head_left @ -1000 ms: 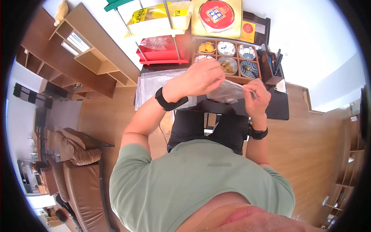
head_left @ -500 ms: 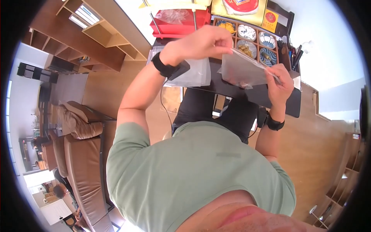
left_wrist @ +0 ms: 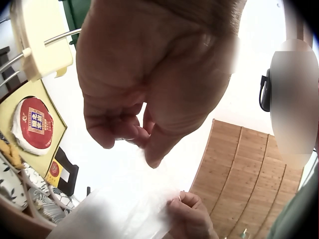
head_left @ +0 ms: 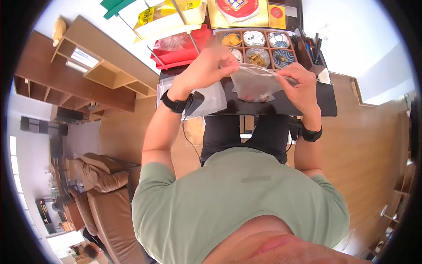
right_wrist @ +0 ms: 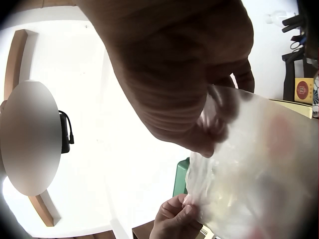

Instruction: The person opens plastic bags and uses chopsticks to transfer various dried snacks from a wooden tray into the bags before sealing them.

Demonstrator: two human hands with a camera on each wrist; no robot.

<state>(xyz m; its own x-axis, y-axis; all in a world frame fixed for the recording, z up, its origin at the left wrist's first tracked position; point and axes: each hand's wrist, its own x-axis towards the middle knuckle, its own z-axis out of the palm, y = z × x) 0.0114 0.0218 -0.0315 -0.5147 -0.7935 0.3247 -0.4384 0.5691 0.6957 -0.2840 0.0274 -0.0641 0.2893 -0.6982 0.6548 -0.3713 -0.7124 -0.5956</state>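
A clear plastic bag (head_left: 252, 83) hangs upright between both hands, close over the dark table's front part. Something reddish shows at its bottom. My left hand (head_left: 206, 68) pinches the left end of the bag's top edge between thumb and fingers. At the opposite end of that edge, my right hand (head_left: 301, 88) has thumb and fingers closed on the plastic. From the right wrist, the film (right_wrist: 264, 164) looks cloudy and wrinkled beside the thumb. More flat clear bags (head_left: 211, 99) lie on the table below the left forearm.
Beyond the bag, a wooden divided tray (head_left: 244, 50) holds several patterned bowls, some with yellow or brown pieces. A red bin (head_left: 171, 55) on a rack stands back left. Behind the tray is a gold box (head_left: 215, 17) with a round red package. A pen holder (head_left: 318, 66) is at right.
The bag's top edge was slanted and pulled taut half a second ago; now it runs more level and sags slightly. Both hands still grip its ends. The head view has shifted.
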